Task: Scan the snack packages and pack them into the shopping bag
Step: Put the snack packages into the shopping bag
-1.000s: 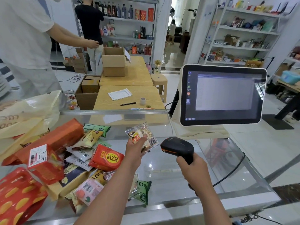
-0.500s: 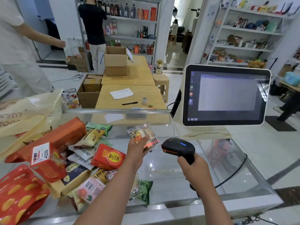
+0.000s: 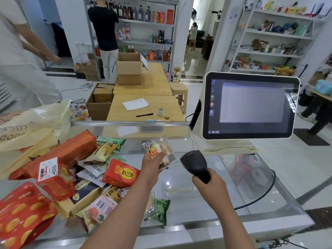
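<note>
Shop shelving lines the back of the room, and up front a glass counter (image 3: 206,209) carries the work. Above its middle the left hand (image 3: 152,163) holds up a small clear snack packet (image 3: 159,151) with a cartoon label — fingers and thumb curled round its lower edge, its barcode turned to the right. Just beside it, apart from the packet, the right hand (image 3: 213,186) is wrapped round the grip of a black barcode scanner (image 3: 195,162), whose head points left at the packet. A black cable (image 3: 265,193) curves from under that hand over the glass.

Left of the raised packet lies a heap of snack packages (image 3: 86,173) on the counter: a long orange bag, a red pouch with a yellow round label, a red box with a white barcode sticker, green and white sachets. A big red bag with yellow ovals (image 3: 21,216) lies at the near left edge. Behind the heap sits a pale yellow plastic shopping bag (image 3: 34,124), crumpled, with brown lettering.

On the counter's far right stands a white-framed touchscreen terminal (image 3: 251,106) — its screen shows a grey window. Beyond the counter are wooden tables (image 3: 143,105) with a sheet of paper, a pen and a cardboard box (image 3: 128,69), and two people stand to the left.
</note>
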A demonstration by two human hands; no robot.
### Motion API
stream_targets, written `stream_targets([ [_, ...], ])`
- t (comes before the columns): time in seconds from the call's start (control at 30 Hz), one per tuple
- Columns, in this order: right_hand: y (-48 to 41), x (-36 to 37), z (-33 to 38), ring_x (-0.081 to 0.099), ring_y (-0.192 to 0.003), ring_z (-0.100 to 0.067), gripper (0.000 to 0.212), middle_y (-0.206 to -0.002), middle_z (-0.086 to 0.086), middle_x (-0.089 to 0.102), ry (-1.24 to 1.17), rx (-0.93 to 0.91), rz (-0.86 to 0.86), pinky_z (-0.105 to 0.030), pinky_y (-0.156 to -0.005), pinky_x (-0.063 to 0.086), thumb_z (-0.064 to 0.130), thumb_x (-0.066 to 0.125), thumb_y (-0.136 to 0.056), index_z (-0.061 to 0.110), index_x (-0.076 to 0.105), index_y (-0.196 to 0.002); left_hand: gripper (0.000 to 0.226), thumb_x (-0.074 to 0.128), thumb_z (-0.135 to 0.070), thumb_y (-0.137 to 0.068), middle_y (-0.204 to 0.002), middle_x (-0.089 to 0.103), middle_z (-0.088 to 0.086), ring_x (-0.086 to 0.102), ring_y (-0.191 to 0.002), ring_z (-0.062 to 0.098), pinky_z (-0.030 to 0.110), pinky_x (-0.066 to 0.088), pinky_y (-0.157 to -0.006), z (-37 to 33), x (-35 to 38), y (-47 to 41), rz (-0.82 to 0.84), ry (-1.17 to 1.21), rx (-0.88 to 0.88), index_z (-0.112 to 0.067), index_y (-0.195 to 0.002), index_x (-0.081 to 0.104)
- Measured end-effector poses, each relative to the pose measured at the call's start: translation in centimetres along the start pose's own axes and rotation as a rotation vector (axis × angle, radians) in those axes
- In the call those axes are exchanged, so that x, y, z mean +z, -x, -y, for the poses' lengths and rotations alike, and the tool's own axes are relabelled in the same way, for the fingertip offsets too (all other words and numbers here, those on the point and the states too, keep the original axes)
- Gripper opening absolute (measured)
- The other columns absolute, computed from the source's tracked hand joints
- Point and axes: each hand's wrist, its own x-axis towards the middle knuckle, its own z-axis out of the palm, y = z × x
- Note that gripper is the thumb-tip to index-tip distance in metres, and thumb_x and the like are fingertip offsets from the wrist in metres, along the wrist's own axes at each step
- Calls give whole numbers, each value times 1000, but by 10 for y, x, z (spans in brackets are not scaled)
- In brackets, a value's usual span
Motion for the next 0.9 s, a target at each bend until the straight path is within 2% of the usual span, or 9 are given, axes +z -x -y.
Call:
stream_targets([
  [0.07,-2,8,-8,55,-70,-10,12,-80,3,61,42,15,54,-18,-56,41,13,64,-82,23,56,-85,20,66,-10,-89,-103,68,2,65,-89,15,27,50,-69,1,-4,0,-4,-12,-3,-23,-98,54],
  [0.17,-11,24,-33,51,-65,-11,6,-78,-5,60,191,6,64,-19,-54,39,11,60,-81,11,57,-86,19,67,-14,-88,-106,67,1,64,-89,12,27,50,-69,0,-7,3,2,-23,-13,-23,-100,54],
  [0.3,-21,45,-67,54,-76,-12,15,-88,-3,57,321,20,36,-22,-60,42,16,60,-85,16,57,-99,22,60,-36,-92,-102,68,5,65,-93,18,33,53,-75,-4,-11,8,11,-17,-56,-23,-109,57],
  [0.43,-16,55,-70,51,-108,-21,51,-111,-2,54,306,-5,-11,-31,-84,45,25,68,-78,21,52,-126,52,37,-51,-98,-121,65,16,61,-113,33,47,50,-94,-9,-16,9,42,85,-107,-13,-128,56],
  [0.53,-14,56,-49,36,-125,-21,63,-130,-3,44,297,-111,-139,-39,-105,34,30,71,-77,23,48,-135,62,26,-55,-99,-124,63,18,58,-115,34,49,46,-98,-12,-20,11,60,127,-111,-10,-129,55],
  [0.63,-18,61,-12,44,-116,-12,56,-123,7,50,76,-213,-32,-35,-104,40,34,69,-83,28,46,-134,69,20,-58,-98,-123,64,18,59,-115,34,46,48,-94,-13,-22,13,92,123,-115,-8,-131,55],
  [0.7,-21,70,13,43,-111,9,51,-119,20,47,-47,-239,71,-14,-97,36,37,69,-84,38,44,-129,73,16,-60,-98,-123,64,19,59,-116,34,43,49,-93,-16,-23,15,136,96,-115,-8,-132,54],
  [0.77,-24,82,34,41,-105,22,50,-117,25,47,-177,-231,148,-2,-83,35,36,70,-83,47,42,-123,77,13,-61,-97,-124,62,22,58,-118,34,42,47,-97,-22,-24,18,191,34,-100,-7,-130,57],
  [0.9,-30,105,56,51,-107,8,52,-119,14,56,-345,-188,159,-7,-83,40,27,72,-83,36,48,-128,76,11,-62,-97,-127,61,21,54,-124,31,40,41,-106,-48,-34,25,264,-67,-32,-13,-128,60],
])
